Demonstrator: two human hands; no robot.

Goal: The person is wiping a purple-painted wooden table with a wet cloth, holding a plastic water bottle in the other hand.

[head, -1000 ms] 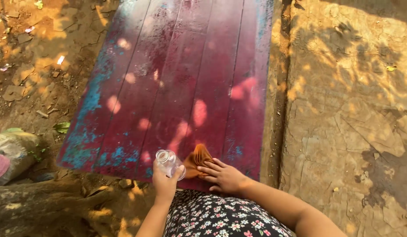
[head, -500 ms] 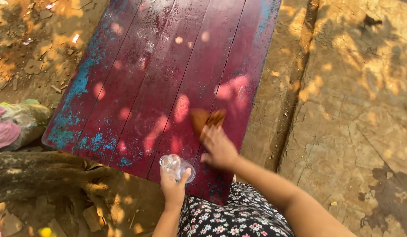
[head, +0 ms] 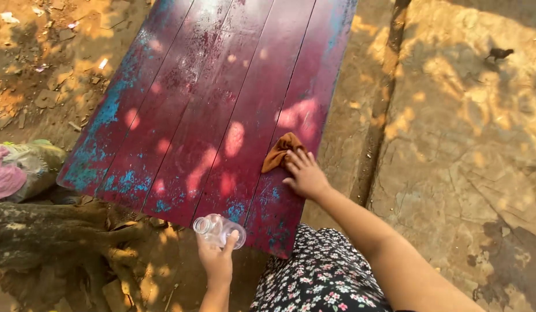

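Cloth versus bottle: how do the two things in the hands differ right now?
The brown cloth is soft, opaque and crumpled; the clear bottle is rigid and see-through. The cloth lies on the red board table, pressed under the fingers of the right hand; the bottle is off the table's near edge, lifted in the left hand and tipped on its side. Both are small, and each is handled by one hand.

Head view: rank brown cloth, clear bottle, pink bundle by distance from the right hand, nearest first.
From the right hand:
1. Brown cloth: under its fingertips, on the red boards.
2. Clear bottle: lower left, in the left hand, off the board's near edge.
3. Pink bundle: far left, on the ground.
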